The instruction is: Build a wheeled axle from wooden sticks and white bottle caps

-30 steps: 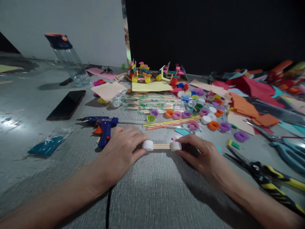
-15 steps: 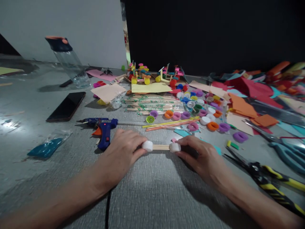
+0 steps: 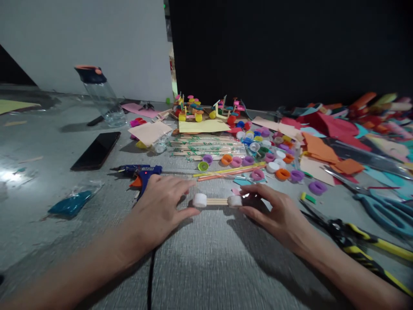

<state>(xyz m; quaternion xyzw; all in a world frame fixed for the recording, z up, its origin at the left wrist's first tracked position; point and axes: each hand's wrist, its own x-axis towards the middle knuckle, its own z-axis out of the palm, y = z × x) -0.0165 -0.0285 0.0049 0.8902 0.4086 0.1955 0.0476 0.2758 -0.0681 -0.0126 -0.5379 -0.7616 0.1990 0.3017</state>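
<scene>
A small piece made of thin wooden sticks (image 3: 217, 201) lies on the table, with a white bottle cap (image 3: 199, 200) at its left end and another white cap (image 3: 234, 201) at its right end. Around the left end, my left hand (image 3: 161, 202) is open, thumb and fingers spread apart from the cap. My right hand (image 3: 274, 209) has its thumb and forefinger parted at the right cap; the thumb tip is very close to it, and whether it touches I cannot tell. Beside my left hand rests a blue hot glue gun (image 3: 146, 173), its handle partly covered by that hand.
Wrapped wooden sticks (image 3: 206, 146), loose coloured caps (image 3: 282, 174) and straws (image 3: 230, 171) lie beyond my hands. At right are pliers (image 3: 337, 226), scissors (image 3: 380, 206) and coloured paper (image 3: 318, 146). A phone (image 3: 96, 150), water bottle (image 3: 105, 99) and blue packet (image 3: 71, 204) are at left.
Both hands have loosened from the white caps; the left fingers and thumb have spread away. The stick piece stays in place between them. The view has tilted slightly.
</scene>
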